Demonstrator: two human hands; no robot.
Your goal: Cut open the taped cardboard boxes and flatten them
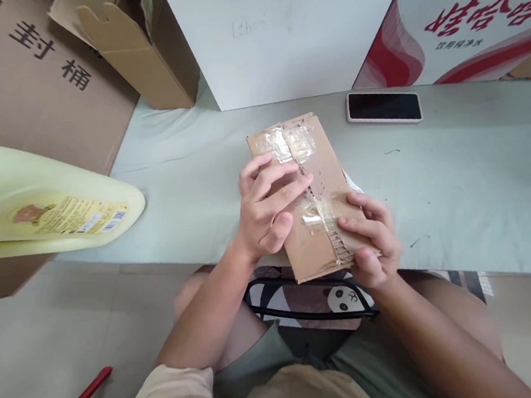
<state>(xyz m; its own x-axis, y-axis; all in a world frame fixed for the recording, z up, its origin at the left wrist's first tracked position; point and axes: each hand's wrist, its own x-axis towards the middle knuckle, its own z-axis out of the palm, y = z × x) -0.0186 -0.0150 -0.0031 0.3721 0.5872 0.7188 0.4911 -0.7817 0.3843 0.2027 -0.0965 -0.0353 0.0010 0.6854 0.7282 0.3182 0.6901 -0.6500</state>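
A small brown cardboard box (308,255) sits tilted at the front of the cloth-covered table, with clear tape across its top seam and a torn, ragged flap near its lower right end. My left hand (269,208) rests over the upper left of the box, fingers stretched apart and fingertips at the seam. At the lower right, my right hand (378,237) grips the box's edge, its thumb near the torn corner and its fingers on the top. A bit of something white shows behind the box's right edge.
A phone (384,107) lies behind the box to the right. White cartons (296,48) and a red-and-white carton (461,23) line the back. Leftward stand a yellow bottle (55,204), an open cardboard box (144,59) and a large carton (33,91). The table's front edge is near my lap.
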